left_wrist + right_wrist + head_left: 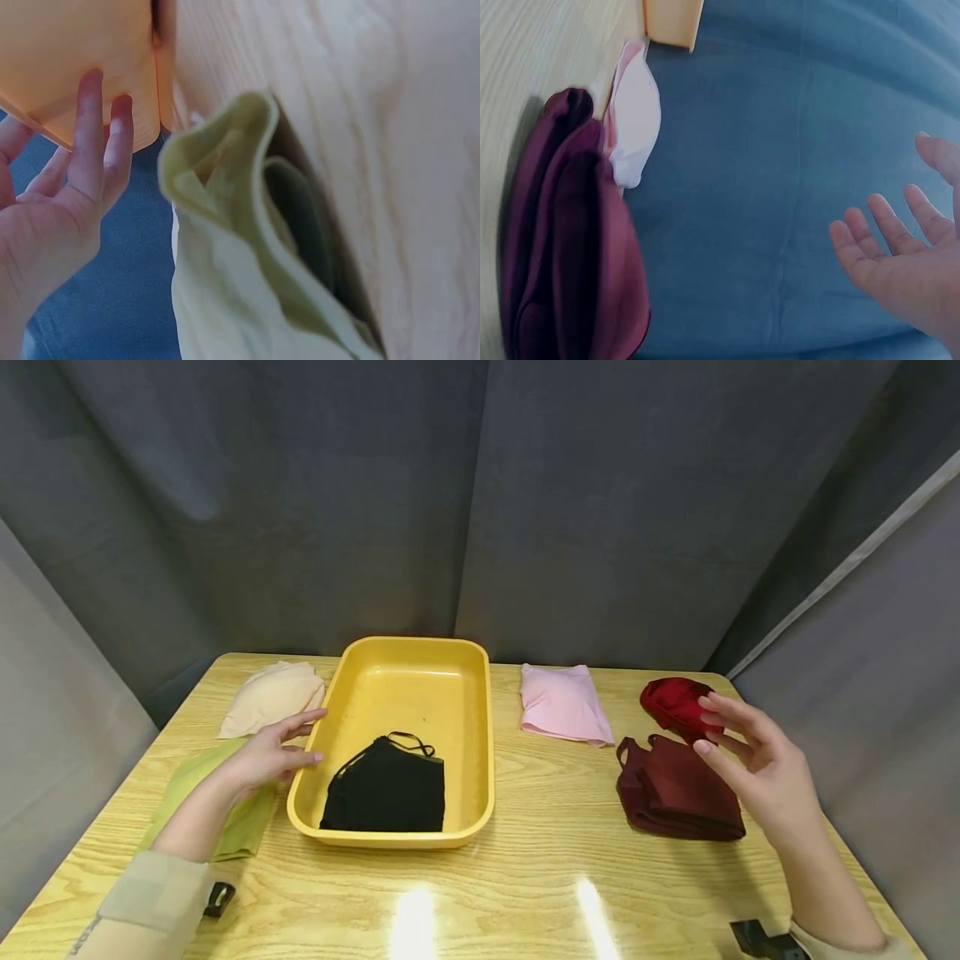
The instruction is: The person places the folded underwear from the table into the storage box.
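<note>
A yellow plastic tray [416, 722] stands left of centre with a folded black strappy garment [390, 789] in its near part. My left hand [266, 756] is at the tray's left side, its loosely spread fingertips right at the rim. Under that forearm lies a folded green cloth [247, 827]; the left wrist view shows its open folds. On the right, my right hand [761, 760] hovers with fingers apart and nothing between them. Close by it are a folded maroon garment [678, 793] and a crumpled red fabric piece [671, 702], which the fingers partly overlap in the head view.
A cream folded cloth [270, 697] lies at the back left, beside the tray. Right of the tray sits a pink folded garment [562, 702]. Grey curtains [360, 510] enclose the back and sides of the wooden table [517, 885].
</note>
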Motion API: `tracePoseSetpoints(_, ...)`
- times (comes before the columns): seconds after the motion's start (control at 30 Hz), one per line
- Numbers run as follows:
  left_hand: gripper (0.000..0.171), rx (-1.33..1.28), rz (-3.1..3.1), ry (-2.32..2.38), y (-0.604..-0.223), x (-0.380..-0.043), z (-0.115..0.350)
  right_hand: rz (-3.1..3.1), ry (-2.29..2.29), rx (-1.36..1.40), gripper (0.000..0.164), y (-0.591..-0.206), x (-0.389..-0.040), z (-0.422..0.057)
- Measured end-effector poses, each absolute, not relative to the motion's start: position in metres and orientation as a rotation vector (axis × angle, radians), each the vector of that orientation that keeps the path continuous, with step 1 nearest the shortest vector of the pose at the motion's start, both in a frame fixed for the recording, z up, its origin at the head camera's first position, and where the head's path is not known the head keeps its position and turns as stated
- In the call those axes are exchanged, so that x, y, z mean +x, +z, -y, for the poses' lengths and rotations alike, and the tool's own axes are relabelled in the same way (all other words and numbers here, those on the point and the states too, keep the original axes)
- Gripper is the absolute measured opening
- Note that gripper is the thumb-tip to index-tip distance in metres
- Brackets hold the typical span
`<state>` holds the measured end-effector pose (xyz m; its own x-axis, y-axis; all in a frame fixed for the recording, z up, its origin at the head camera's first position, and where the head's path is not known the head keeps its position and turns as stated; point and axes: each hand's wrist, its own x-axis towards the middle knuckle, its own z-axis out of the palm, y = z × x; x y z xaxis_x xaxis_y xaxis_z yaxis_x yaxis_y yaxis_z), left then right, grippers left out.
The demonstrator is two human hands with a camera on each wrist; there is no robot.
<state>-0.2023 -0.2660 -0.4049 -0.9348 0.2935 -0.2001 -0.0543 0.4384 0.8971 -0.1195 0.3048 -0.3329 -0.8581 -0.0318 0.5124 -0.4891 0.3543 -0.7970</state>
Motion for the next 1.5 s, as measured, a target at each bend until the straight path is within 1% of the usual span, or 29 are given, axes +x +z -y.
tracePoseSetpoints(0.37, 0.073, 0.221, -2.362, 1.506, -0.404, -0.200, 0.260, 2.360, 1.393, 0.279, 0.057, -0.353, -0.131, -0.336)
tracePoseSetpoints(0.77, 0.074, 0.206, -2.332, 1.527, -0.402, -0.198, 0.261, 2.690, 1.180, 0.156, 0.066, -0.377, -0.154, -0.369)
tracePoseSetpoints(0.87, 0.073, 0.199, -2.341, 1.523, -0.402, -0.198, 0.261, 2.786, 1.206, 0.121, 0.068, -0.380, -0.159, -0.375)
tracePoseSetpoints(1.2, 0.073, 0.199, -2.329, 1.563, -0.405, -0.197, 0.261, 2.989, 1.288, 0.170, 0.078, -0.394, -0.178, -0.388)
tracePoseSetpoints(1.5, 0.074, 0.189, -2.328, 1.575, -0.409, -0.198, 0.263, 3.080, 1.313, 0.192, 0.077, -0.403, -0.188, -0.397)
